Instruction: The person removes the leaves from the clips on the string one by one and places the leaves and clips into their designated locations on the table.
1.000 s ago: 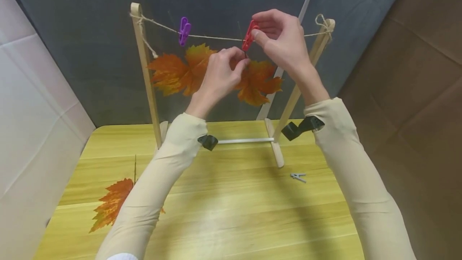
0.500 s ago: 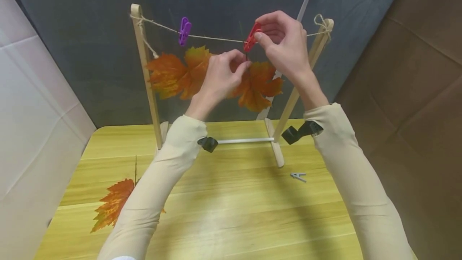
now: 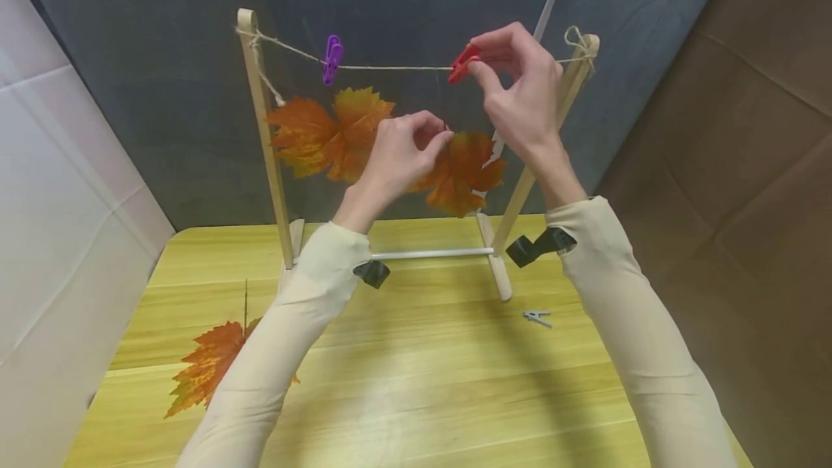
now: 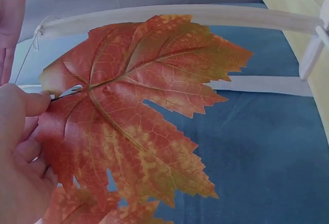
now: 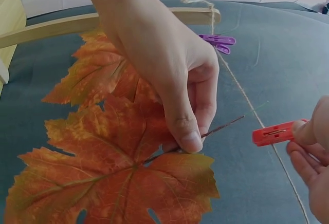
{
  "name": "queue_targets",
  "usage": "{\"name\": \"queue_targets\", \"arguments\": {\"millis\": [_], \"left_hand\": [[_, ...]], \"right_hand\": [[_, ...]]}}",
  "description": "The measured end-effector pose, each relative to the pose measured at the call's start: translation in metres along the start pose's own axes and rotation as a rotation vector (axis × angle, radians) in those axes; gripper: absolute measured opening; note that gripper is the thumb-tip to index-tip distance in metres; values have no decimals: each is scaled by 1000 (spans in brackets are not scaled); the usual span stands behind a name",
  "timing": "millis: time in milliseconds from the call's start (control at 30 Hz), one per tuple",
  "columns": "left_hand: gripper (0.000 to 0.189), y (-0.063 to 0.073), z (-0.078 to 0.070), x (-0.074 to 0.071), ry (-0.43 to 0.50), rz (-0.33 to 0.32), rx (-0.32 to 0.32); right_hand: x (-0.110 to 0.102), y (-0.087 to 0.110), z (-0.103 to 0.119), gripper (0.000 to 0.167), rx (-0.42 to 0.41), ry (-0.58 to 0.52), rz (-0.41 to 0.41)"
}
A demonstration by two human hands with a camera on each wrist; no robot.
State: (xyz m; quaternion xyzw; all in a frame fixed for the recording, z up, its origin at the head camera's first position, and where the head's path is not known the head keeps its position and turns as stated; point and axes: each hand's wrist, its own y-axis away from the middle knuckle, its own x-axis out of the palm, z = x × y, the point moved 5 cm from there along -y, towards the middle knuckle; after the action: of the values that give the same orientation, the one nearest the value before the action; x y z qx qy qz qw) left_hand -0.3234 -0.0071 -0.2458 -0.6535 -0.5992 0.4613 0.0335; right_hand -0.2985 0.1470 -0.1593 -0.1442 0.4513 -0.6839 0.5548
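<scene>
My left hand [image 3: 399,154] pinches the stem [image 5: 226,125] of an orange artificial maple leaf [image 3: 464,175] between thumb and fingers, below the line. The stem's free end points toward the twine, apart from the red clothespin [image 3: 463,65]. My right hand [image 3: 525,96] pinches that clothespin by its handle end, at the twine [image 3: 396,68]. Whether its jaws grip the twine I cannot tell. Farther left, a purple clothespin [image 3: 333,60] sits on the line, with a second maple leaf [image 3: 312,136] hanging beneath it, partly behind my left hand.
Two wooden posts [image 3: 263,114] hold the twine, joined low down by a white rod [image 3: 435,253]. A grey clothespin [image 3: 536,318] lies on the wooden table [image 3: 416,374] at right. Another maple leaf [image 3: 208,363] lies at left, partly under my left sleeve.
My left hand has lowered the leaf, and its stem has come away from the red clothespin. My right hand has shifted slightly right and tilted the clothespin flatter.
</scene>
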Motion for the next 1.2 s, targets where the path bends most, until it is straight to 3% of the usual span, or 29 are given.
{"name": "queue_targets", "arguments": {"millis": [233,400,800,1200], "left_hand": [[19,11,-3,4,11,10,27],[17,21,-3,6,16,3,56],[15,53,2,7,-3,-23,57],[11,81,17,8,-22,-39,21]], "right_hand": [[-3,4,5,13,-152,-14,-88],[-4,5,2,14,-118,-76,-107],[-7,15,2,16,-62,-196,-146],[-16,42,-2,22,-157,-240,-119]]}}
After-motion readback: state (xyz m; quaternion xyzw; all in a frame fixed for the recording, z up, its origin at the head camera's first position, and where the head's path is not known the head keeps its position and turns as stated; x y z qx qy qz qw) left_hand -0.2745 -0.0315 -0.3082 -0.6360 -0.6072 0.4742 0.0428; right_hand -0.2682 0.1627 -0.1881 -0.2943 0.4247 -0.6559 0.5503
